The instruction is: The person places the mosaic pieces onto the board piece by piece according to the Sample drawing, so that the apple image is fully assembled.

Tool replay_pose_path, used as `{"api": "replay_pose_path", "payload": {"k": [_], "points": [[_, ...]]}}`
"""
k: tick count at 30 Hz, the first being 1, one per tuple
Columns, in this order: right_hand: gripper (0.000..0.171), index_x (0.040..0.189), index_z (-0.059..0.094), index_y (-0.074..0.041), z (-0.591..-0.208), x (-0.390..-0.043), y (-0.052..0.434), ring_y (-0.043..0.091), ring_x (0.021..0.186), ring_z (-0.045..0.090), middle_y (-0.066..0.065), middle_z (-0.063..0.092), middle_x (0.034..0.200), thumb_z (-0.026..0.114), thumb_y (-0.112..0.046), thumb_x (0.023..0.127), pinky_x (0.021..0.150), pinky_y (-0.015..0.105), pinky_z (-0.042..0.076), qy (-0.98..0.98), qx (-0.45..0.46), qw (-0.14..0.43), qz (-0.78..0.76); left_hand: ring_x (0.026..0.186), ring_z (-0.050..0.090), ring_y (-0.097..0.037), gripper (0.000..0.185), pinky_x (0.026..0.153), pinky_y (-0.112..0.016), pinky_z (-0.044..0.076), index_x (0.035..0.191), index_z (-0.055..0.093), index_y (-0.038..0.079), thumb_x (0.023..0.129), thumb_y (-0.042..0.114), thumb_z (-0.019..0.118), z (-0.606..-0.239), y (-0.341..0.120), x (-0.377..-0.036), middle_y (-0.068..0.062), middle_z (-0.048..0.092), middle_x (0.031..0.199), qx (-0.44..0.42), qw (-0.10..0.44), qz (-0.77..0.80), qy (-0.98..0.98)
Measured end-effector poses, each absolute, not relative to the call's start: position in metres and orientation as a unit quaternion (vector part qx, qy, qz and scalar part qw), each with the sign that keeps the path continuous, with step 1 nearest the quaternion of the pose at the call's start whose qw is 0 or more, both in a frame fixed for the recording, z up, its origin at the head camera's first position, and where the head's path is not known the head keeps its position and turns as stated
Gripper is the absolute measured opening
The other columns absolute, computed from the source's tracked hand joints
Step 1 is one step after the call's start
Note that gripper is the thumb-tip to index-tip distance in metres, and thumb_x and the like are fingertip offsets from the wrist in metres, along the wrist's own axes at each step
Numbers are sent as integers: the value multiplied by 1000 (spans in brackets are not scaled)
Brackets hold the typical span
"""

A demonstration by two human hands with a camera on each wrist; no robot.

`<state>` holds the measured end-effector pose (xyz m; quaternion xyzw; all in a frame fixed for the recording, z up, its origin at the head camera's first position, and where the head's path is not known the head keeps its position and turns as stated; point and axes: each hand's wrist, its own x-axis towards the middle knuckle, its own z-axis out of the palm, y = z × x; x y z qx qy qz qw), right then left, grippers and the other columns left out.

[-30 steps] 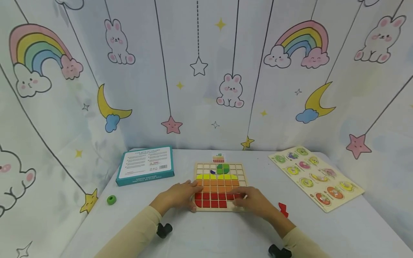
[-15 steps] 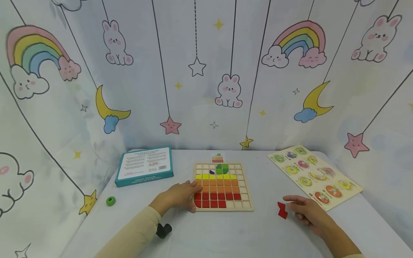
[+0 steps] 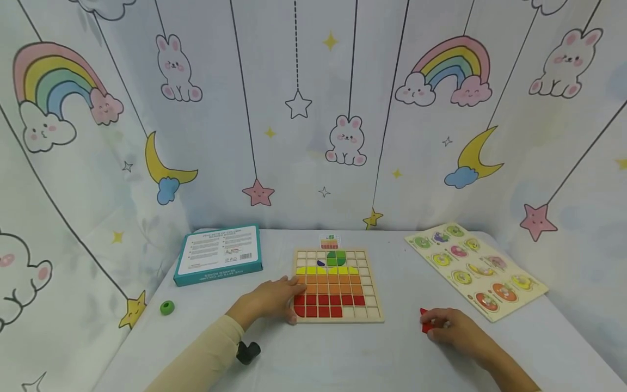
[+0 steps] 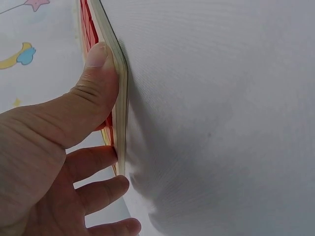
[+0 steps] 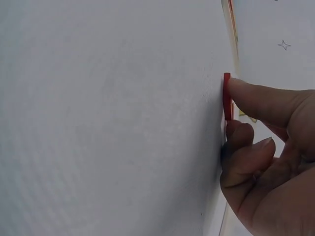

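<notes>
The right hand's fingertips [image 5: 242,91] press down on a small red piece [image 5: 227,96] that lies flat on the white table [image 3: 343,354], with a second finger curled at its near edge — a pinch closing on the tile, apparently to lift a thin flat thing off a smooth surface. In the head view the right hand [image 3: 453,329] covers most of the red piece [image 3: 425,321], which sits well to the right of the wooden grid board [image 3: 374,316] and near its lower corner. The left hand [image 3: 269,299] rests at the board's near left corner; in the wrist view its thumb [image 4: 96,93] lies along the board's edge [image 4: 120,98] and the fingers stretch out beside it, straight and relaxed, seemingly to steady the board. The board itself carries rows of red, orange and yellow tiles with a green piece near the top, and several cells in the bottom right remain bare — the red rows look unfinished there. Farther left lie a teal box [image 3: 220,256] and a green ring [image 3: 167,307]; a fruit puzzle board [image 3: 472,269] lies to the far right.
</notes>
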<state>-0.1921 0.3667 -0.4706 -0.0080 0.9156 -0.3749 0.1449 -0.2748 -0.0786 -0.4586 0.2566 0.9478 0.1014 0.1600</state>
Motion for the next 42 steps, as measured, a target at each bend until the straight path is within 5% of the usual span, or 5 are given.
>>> {"api": "replay_pose_path", "payload": {"k": [16, 23, 28, 37, 42], "points": [[22, 103, 68, -6, -468, -195, 364, 19, 81, 55, 5, 60, 87, 77, -19, 89, 62, 26, 47, 904, -9, 140, -405, 148, 38, -37, 80, 112, -62, 38, 150, 53, 24, 79, 40, 87, -454, -80, -275, -7, 42, 161, 249, 155, 113, 949], [44, 132, 54, 0, -460, -208, 354, 20, 66, 58, 12, 64, 84, 69, -23, 98, 58, 29, 54, 839, 45, 76, -537, 148, 37, -37, 79, 113, -62, 38, 150, 53, 24, 80, 40, 86, -455, -80, -275, -7, 41, 161, 252, 156, 112, 948], [58, 139, 51, -2, -451, -217, 337, 20, 78, 66, 14, 70, 101, 73, -33, 96, 69, 27, 59, 787, 61, 30, -613, 148, 37, -36, 80, 113, -61, 38, 151, 52, 25, 80, 40, 86, -456, -80, -275, -6, 41, 162, 251, 155, 109, 949], [52, 141, 46, -8, -457, -235, 300, 18, 81, 68, 17, 68, 103, 71, -23, 98, 72, 27, 59, 750, 51, 39, -658, 149, 36, -36, 81, 113, -63, 37, 150, 53, 27, 79, 41, 87, -460, -78, -277, -6, 42, 161, 250, 158, 111, 949], [49, 139, 47, -1, -467, -242, 270, 19, 78, 65, 13, 71, 97, 69, -16, 97, 67, 25, 57, 744, 43, 100, -659, 149, 36, -35, 81, 114, -62, 37, 150, 53, 28, 79, 42, 87, -462, -79, -277, -5, 41, 162, 248, 160, 103, 950]]}}
